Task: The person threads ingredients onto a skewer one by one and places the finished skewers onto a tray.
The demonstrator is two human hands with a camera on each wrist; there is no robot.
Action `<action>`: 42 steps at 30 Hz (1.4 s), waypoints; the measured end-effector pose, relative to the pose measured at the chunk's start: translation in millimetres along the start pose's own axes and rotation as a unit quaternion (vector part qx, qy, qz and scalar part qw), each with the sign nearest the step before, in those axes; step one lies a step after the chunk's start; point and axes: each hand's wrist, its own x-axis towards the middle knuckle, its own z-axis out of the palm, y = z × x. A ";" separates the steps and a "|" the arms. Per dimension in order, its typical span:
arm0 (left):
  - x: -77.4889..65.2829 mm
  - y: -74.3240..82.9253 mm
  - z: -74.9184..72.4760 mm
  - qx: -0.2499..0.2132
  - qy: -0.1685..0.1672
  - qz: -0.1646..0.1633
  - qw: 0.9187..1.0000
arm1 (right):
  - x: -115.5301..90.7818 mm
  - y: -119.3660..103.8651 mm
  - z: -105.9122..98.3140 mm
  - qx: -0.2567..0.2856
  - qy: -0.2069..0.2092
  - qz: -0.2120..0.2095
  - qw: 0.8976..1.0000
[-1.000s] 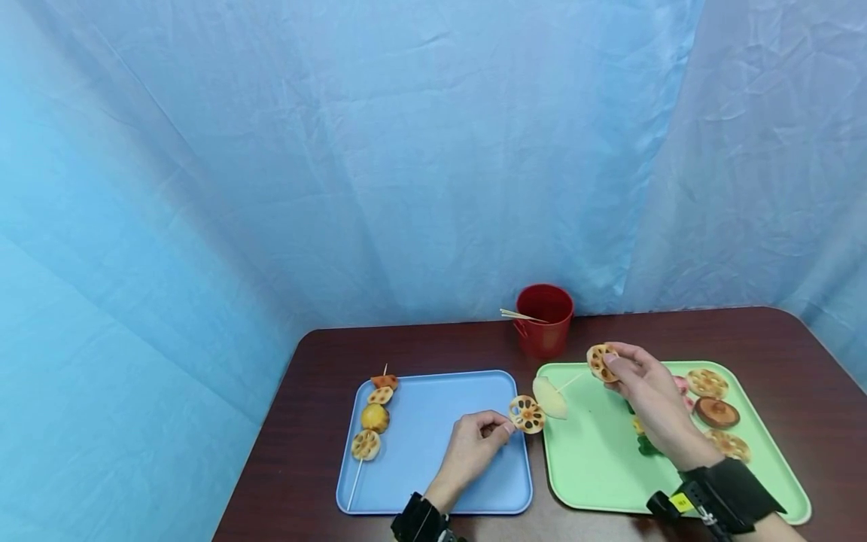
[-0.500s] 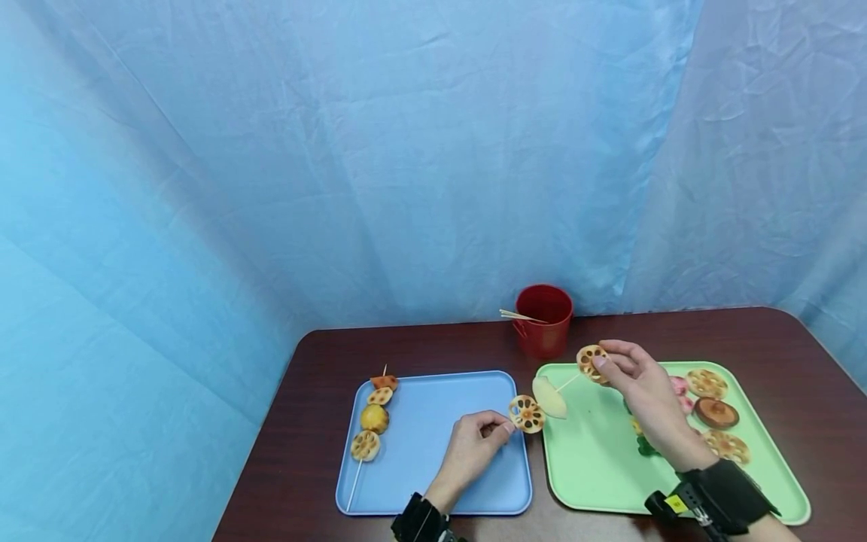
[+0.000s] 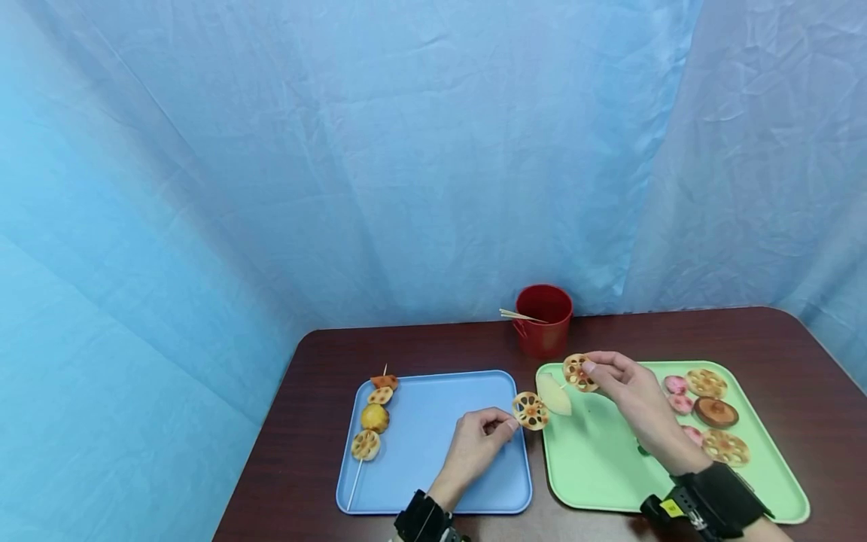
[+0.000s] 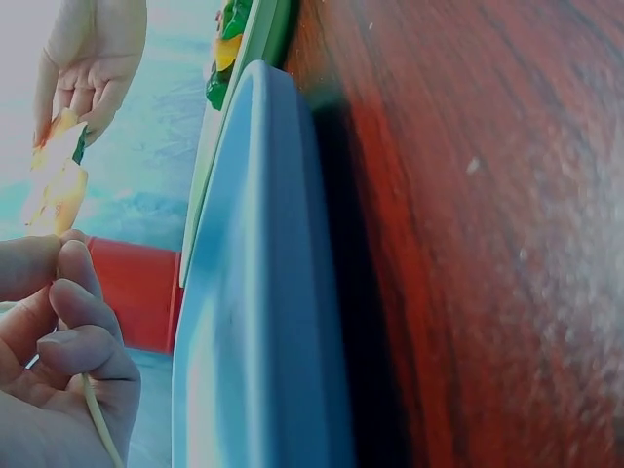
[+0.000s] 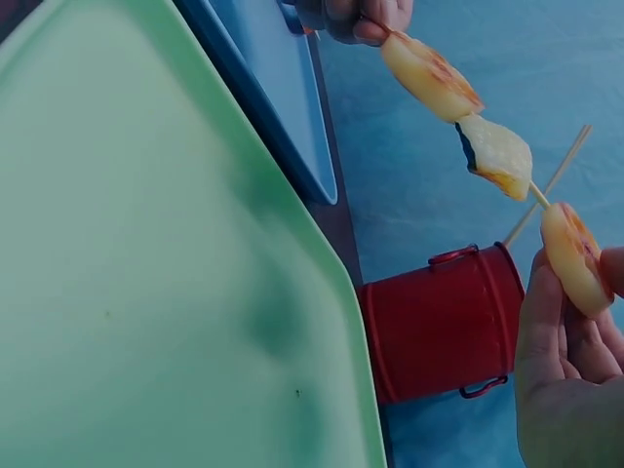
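Observation:
My left hand (image 3: 477, 444) pinches a thin bamboo skewer (image 4: 97, 421) over the blue tray's right side; its tail sticks out below the fingers in the left wrist view. Threaded on it are a lotus root slice (image 3: 530, 411) beside my fingertips and a pale slice (image 5: 495, 154) with a dark green edge. Between thumb and fingers my right hand (image 3: 643, 403) holds another lotus root slice (image 5: 577, 255), against the skewer's far end above the green tray. Whether the tip has pierced this slice is hidden.
A finished-looking skewer of food pieces (image 3: 375, 418) lies on the blue tray (image 3: 433, 489). Lotus slices, pink pieces and a brown round (image 3: 716, 412) lie on the green tray (image 3: 596, 482). Behind stands a red bucket (image 3: 545, 331) with sticks in it.
My right hand has moved left and brought its lotus root slice up to the skewer's end, close to the pale slice. The left hand has shifted slightly right.

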 end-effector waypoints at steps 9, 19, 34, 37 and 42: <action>0.5 0.4 0.4 -0.007 0.001 -0.001 1.000 | 0.9 1.4 8.3 0.025 -0.002 0.005 1.000; -1.9 0.1 -0.8 -0.001 0.010 -0.004 1.000 | 1.9 3.9 14.4 0.035 0.004 0.028 0.999; -4.6 0.1 -3.0 -0.011 0.007 -0.031 0.999 | 0.8 6.7 17.9 0.047 0.009 0.035 0.998; -5.0 0.6 -2.7 -0.014 0.001 -0.030 0.999 | 0.6 7.9 19.8 0.056 0.008 0.037 0.998; -5.2 1.3 -2.4 -0.019 -0.007 -0.016 1.000 | 0.3 9.4 21.2 0.070 0.009 0.034 0.997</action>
